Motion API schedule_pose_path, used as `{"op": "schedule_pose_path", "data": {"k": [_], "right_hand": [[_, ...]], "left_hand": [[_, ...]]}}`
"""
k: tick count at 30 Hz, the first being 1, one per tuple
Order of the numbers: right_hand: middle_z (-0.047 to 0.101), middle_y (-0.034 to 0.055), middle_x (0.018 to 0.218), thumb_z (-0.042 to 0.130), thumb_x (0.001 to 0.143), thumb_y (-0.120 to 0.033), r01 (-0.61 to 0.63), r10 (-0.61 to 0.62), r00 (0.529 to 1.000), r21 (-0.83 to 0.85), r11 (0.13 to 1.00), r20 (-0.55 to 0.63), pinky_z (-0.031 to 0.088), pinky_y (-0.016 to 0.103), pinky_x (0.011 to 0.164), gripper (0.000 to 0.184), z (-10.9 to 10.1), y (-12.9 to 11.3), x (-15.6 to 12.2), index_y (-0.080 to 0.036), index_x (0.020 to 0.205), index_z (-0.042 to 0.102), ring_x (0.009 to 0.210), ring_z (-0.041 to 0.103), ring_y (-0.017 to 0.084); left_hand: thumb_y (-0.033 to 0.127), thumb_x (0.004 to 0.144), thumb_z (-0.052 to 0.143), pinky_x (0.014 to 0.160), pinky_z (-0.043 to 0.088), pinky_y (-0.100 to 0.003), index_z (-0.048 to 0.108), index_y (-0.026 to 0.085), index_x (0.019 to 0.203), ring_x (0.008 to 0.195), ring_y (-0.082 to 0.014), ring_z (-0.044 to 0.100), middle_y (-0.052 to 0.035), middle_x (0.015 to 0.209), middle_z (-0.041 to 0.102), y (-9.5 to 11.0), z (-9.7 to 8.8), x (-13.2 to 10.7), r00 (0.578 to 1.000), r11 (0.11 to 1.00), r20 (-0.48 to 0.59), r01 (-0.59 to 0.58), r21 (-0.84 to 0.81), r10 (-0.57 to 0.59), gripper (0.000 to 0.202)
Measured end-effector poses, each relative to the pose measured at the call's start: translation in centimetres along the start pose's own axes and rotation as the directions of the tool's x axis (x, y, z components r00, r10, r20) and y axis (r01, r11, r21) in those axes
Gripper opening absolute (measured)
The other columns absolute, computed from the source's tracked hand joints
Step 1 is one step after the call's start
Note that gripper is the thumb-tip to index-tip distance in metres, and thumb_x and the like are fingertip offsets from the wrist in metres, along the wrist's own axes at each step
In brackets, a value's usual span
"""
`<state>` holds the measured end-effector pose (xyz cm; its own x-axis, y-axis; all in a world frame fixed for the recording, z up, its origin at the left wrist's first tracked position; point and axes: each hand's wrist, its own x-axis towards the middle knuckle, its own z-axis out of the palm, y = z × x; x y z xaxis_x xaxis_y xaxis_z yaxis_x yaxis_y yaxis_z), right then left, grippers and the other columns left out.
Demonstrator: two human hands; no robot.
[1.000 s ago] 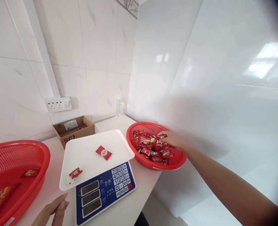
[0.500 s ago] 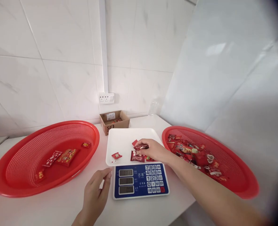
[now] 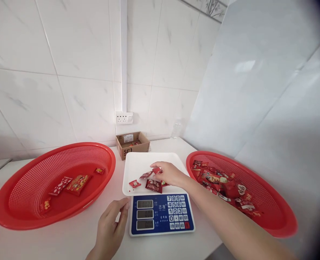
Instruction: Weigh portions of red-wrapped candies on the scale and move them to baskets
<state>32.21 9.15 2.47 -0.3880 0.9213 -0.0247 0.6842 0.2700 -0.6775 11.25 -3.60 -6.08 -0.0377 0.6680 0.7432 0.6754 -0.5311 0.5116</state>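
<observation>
A blue electronic scale [image 3: 162, 215] with a white weighing tray [image 3: 140, 166] stands on the white counter. Several red candy packets [image 3: 153, 185] lie on the tray. My right hand [image 3: 169, 174] rests over the tray's right side with its fingers curled onto the packets; one small packet [image 3: 134, 183] lies apart at the tray's left. My left hand [image 3: 111, 225] lies on the counter beside the scale's left edge, fingers loosely apart and holding nothing. The red basket [image 3: 271, 224] on the right holds many red packets [image 3: 225, 187].
A second red basket [image 3: 21, 220] at the left holds a few packets [image 3: 77, 182]. A small open cardboard box [image 3: 132, 144] sits against the tiled wall behind the scale, under a white power socket [image 3: 124, 117]. A clear bottle [image 3: 176, 130] stands in the corner.
My right hand came out of the right basket and moved to the scale tray, where more packets now lie. The camera view swung left, bringing the whole left basket into sight.
</observation>
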Motion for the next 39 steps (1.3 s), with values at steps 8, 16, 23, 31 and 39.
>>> {"op": "schedule_pose_path", "data": {"k": [8, 16, 23, 31, 39], "right_hand": [[0.064, 0.0078, 0.119, 0.060, 0.080, -0.027, -0.061, 0.059, 0.997, -0.041, 0.997, -0.046, 0.048, 0.035, 0.089, 0.033, -1.8, 1.2, -2.0, -0.020, 0.112, 0.063, 0.099, 0.063, 0.020], [0.050, 0.0113, 0.137, 0.058, 0.083, -0.036, 0.086, -0.099, 0.994, -0.211, 0.974, -0.053, 0.028, 0.048, 0.107, 0.046, 0.7, 0.5, -2.1, -0.021, 0.126, 0.056, 0.130, 0.040, 0.027], [0.033, 0.0098, 0.150, 0.050, 0.075, -0.070, 0.185, -0.169, 0.982, -0.258, 0.948, 0.085, -0.003, 0.068, 0.103, 0.068, 3.8, -1.9, -1.6, -0.032, 0.132, 0.050, 0.141, 0.009, 0.037], [0.057, 0.0038, 0.130, 0.046, 0.087, -0.024, 0.189, -0.197, 0.980, -0.368, 0.910, 0.016, 0.002, 0.067, 0.104, 0.029, 4.4, -1.5, -0.1, -0.029, 0.102, 0.069, 0.136, 0.028, 0.033], [0.042, 0.0084, 0.144, 0.049, 0.087, -0.046, 0.160, -0.168, 0.986, -0.280, 0.947, -0.005, 0.009, 0.064, 0.107, 0.043, 2.5, -0.9, -0.9, -0.030, 0.126, 0.056, 0.138, 0.023, 0.032]], "left_hand": [[0.018, 0.087, 0.050, 0.053, 0.050, -0.015, 0.061, 0.020, 0.100, 0.064, -0.0100, 0.065, 0.0001, 0.073, 0.068, 0.1, 0.2, -0.2, 1.000, 1.000, 0.013, 0.003, -0.019, -0.003, 0.016], [0.022, 0.088, 0.049, 0.057, 0.051, -0.020, 0.063, 0.020, 0.097, 0.063, -0.0122, 0.065, -0.0015, 0.071, 0.068, 0.1, 0.2, -0.1, 0.999, 0.999, 0.016, 0.041, 0.021, -0.041, 0.017], [0.019, 0.087, 0.050, 0.055, 0.050, -0.019, 0.062, 0.019, 0.096, 0.063, -0.0118, 0.066, -0.0005, 0.070, 0.068, 0.4, 0.1, 0.2, 0.999, 0.999, 0.031, 0.030, 0.021, -0.030, 0.016], [0.020, 0.088, 0.050, 0.057, 0.051, -0.016, 0.062, 0.019, 0.096, 0.062, -0.0104, 0.067, 0.0011, 0.068, 0.068, 0.2, 0.1, 0.4, 1.000, 0.999, -0.006, -0.005, 0.049, 0.006, 0.014], [0.025, 0.088, 0.050, 0.052, 0.051, -0.019, 0.063, 0.019, 0.096, 0.062, -0.0132, 0.067, -0.0013, 0.067, 0.068, 0.2, 0.4, -0.1, 0.999, 0.999, 0.004, 0.048, 0.001, -0.048, 0.017]]}}
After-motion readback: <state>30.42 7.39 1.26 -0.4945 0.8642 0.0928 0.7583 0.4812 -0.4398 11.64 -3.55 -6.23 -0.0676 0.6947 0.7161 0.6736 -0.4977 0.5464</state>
